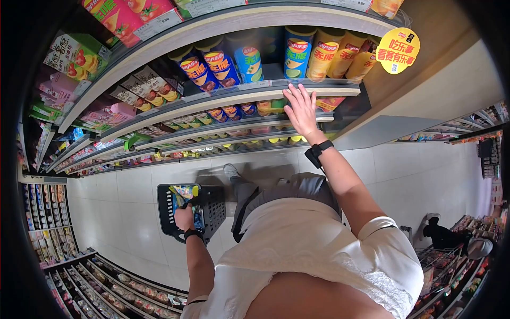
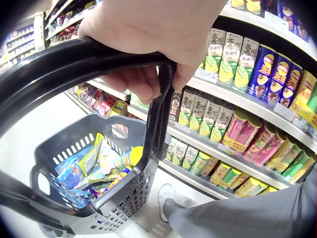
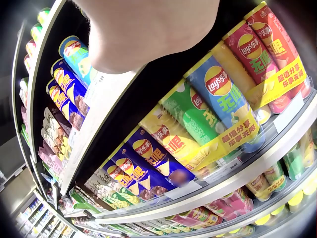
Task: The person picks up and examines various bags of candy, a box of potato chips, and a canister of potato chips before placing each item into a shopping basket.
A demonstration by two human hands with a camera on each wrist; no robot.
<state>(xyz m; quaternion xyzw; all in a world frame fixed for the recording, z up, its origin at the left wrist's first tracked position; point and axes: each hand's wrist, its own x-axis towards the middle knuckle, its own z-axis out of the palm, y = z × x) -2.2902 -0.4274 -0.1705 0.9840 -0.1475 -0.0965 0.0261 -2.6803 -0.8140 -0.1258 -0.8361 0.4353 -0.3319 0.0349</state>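
Observation:
My left hand (image 1: pixel 184 218) grips the black handle (image 2: pixel 64 62) of a dark grey shopping basket (image 1: pixel 213 204), which hangs low at my left side. Inside it lie several snack packets (image 2: pixel 91 161) and a tube with a yellow lid (image 2: pixel 134 155). My right hand (image 1: pixel 302 111) is raised with fingers spread and holds nothing, its fingertips right at the edge of a shelf (image 1: pixel 234 99). Just beyond the fingers stand a blue-green Lay's chip canister (image 1: pixel 297 56) and yellow canisters (image 1: pixel 325 56). In the right wrist view, the hand (image 3: pixel 148 29) mostly shows its heel; its fingers are hidden.
Dark blue canisters (image 1: pixel 220 66) and a light blue one (image 1: pixel 248 63) share that shelf. A round yellow sign (image 1: pixel 398 50) juts out at its right end. More shelves (image 1: pixel 117 284) stand behind me. A person in black (image 1: pixel 446 234) is beside a shopping cart (image 1: pixel 438 271).

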